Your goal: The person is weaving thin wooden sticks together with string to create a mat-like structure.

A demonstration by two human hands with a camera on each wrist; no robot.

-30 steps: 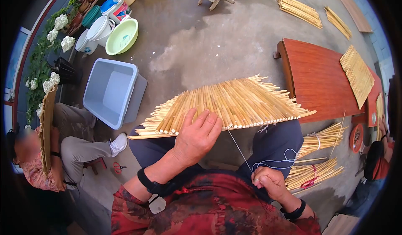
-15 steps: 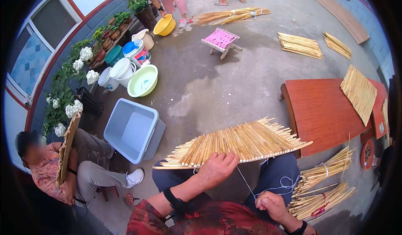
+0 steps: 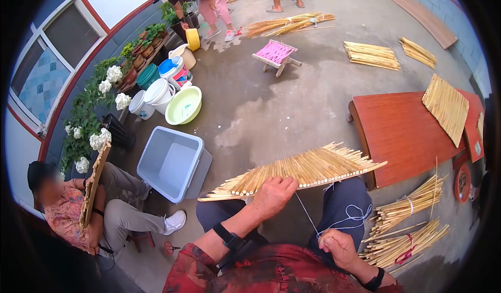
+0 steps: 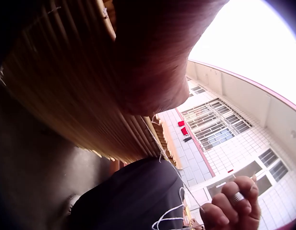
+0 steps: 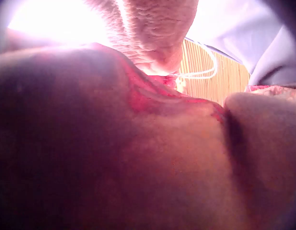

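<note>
A mat of pale reeds (image 3: 318, 166) lies across the wearer's knees. At its near edge, my left hand (image 3: 272, 196) grips it, fingers bent over the top; the thumb is hidden. White cord (image 3: 307, 213) runs taut from beside those fingers to my right hand (image 3: 338, 247), which is closed round it over the right thigh. Slack cord loops lie on that thigh. The left wrist view shows the mat's shaded underside (image 4: 76, 100) and the curled right hand (image 4: 234, 206) with a ring. In the right wrist view, skin fills most of the picture, with cord (image 5: 203, 74) beyond.
A grey tub (image 3: 171, 160) stands ahead left, near a seated person (image 3: 68, 199) holding a board-like piece. Right are a red table (image 3: 402, 131) with another mat and reed bundles (image 3: 409, 204) on the ground. Buckets, a pink-topped stool (image 3: 276, 53) and a bending person are farther off.
The head view has tilted up, showing more yard. My left hand's fingers have drawn in closer to the mat's edge and slightly right. At the back, a person has tipped the yellow basin.
</note>
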